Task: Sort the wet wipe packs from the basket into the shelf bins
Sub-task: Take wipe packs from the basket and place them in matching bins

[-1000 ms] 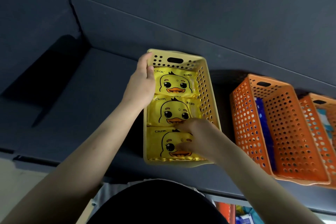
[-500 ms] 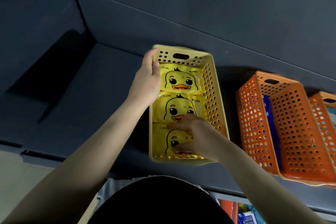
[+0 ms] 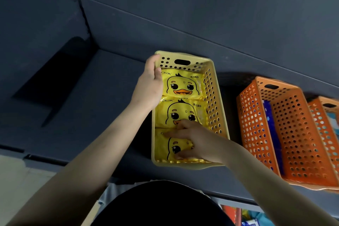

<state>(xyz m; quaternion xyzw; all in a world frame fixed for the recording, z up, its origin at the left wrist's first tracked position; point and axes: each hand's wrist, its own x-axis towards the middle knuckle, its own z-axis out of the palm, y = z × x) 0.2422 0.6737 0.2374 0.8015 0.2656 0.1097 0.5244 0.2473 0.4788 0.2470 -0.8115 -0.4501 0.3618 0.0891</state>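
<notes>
Left hand grips the left wall of the yellow bin near its far corner, thumb inside the wall and fingers outside, nothing else in it. Right hand is down inside the same bin at its near end, holding the near duck pack: index finger stretched along the pack's top edge, thumb at its lower edge, other fingers curled on top (palm hides most of the duck face).

Count, left to right:
- 1 dark shelf, bare stretch left of the left hand; all bins sit on it.
- 1 yellow bin, perforated, between the two hands' wrists.
- 3 yellow duck packs in it, lying flat in a row, faces up: far duck pack just beside the left thumb, middle duck pack between the hands with its lower edge under the right knuckles, near duck pack under the right hand. Neighbours touch or slightly overlap.
- 2 orange bins right of the right hand. First orange bin is apart from the yellow one and has 1 blue pack standing on edge against its left wall. Second orange bin is just beside the first and cut by the frame edge; something pale blue is inside, too blurred to name.
</notes>
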